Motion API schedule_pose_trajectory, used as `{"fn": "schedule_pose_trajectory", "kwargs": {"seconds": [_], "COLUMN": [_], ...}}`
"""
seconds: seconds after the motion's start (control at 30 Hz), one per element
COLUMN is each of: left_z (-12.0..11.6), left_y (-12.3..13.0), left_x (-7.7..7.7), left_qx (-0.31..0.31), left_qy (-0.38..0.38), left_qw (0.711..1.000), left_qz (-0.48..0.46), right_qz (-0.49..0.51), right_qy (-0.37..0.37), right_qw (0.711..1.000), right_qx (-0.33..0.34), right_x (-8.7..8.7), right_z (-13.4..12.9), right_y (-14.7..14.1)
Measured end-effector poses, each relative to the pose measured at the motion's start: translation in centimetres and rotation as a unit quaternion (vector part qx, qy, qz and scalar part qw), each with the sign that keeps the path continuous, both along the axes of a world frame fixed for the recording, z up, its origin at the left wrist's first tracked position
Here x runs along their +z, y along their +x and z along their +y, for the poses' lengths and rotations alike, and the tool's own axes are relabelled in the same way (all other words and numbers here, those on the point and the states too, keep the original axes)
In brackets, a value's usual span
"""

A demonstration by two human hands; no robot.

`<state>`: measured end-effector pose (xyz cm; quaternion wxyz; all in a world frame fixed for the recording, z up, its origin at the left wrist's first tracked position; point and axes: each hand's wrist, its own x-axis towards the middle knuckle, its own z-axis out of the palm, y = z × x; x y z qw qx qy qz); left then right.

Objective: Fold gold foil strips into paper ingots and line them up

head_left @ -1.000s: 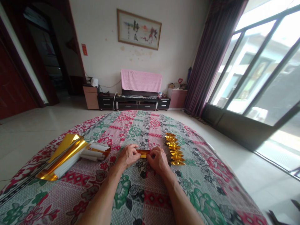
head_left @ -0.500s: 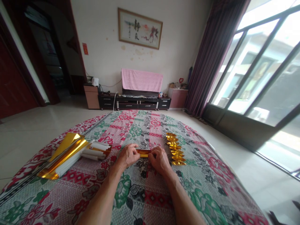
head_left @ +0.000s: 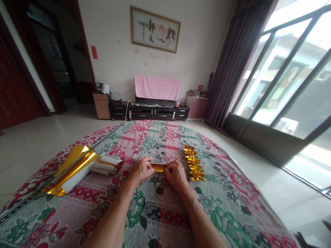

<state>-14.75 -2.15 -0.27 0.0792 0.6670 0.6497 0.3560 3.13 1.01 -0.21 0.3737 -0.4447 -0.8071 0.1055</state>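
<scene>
Between my two hands is a narrow strip of folded gold foil paper point(head_left: 159, 168), held level just over the patterned cloth. My left hand point(head_left: 141, 171) pinches its left end, and my right hand point(head_left: 176, 175) pinches the right end; both ends are hidden by fingers. To the right, several shiny gold folded paper pieces point(head_left: 196, 164) lie in a column running away from me. On the left are curled gold foil sheets point(head_left: 74, 171) with pale undersides, beside several white-backed rolled pieces point(head_left: 106, 167).
The round table wears a flowered red, green and grey tablecloth point(head_left: 150, 143). Beyond it stands a low black cabinet point(head_left: 157, 113) with a pink cloth point(head_left: 157, 86) over a screen. A purple curtain point(head_left: 224, 65) and large windows are at the right.
Both hands keep their pinch on the foil strip, whose visible gold face has tilted slightly and looks flatter. The camera view has shifted a little; the other pieces lie as before.
</scene>
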Motion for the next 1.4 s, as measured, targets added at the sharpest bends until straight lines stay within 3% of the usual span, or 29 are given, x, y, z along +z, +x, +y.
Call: {"fn": "schedule_pose_trajectory", "kwargs": {"seconds": [0.53,1.17,1.4], "left_z": [0.45,0.12,0.09], "left_y": [-0.40,-0.30,-0.44], "left_x": [-0.95,-0.56,-0.87], "left_qx": [0.001,-0.004,-0.014], "left_qy": [0.018,0.014,0.046], "left_qw": [1.000,1.000,0.999], "left_qz": [-0.003,0.003,-0.002], "right_qz": [0.006,0.012,0.005], "right_qy": [-0.002,-0.026,-0.019], "right_qw": [1.000,1.000,1.000], "right_qx": [-0.005,-0.002,0.010], "right_x": [-0.18,0.16,0.21], "right_z": [0.09,0.06,0.06], "right_y": [0.02,0.14,0.34]}}
